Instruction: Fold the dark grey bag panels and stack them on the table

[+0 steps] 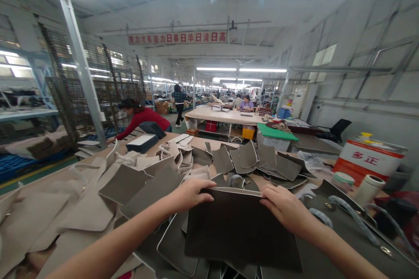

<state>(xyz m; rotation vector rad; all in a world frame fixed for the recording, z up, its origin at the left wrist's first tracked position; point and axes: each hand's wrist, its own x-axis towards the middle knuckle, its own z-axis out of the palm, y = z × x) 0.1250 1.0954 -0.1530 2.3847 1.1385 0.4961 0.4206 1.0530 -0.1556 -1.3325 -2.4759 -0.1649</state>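
Both my left hand (pixel 193 194) and my right hand (pixel 284 207) pinch the top edge of a dark panel (pixel 242 231), one near each end. The panel hangs below and between them, its long side running left to right, neither hand nearer. Around and beyond it lie more dark pieces (pixel 223 159); pale pieces (pixel 88 205) spread to my left, and a cream bottle (pixel 369 189) stands off to my right.

Piled panels (pixel 248 155) obstruct low passage; above seems free.
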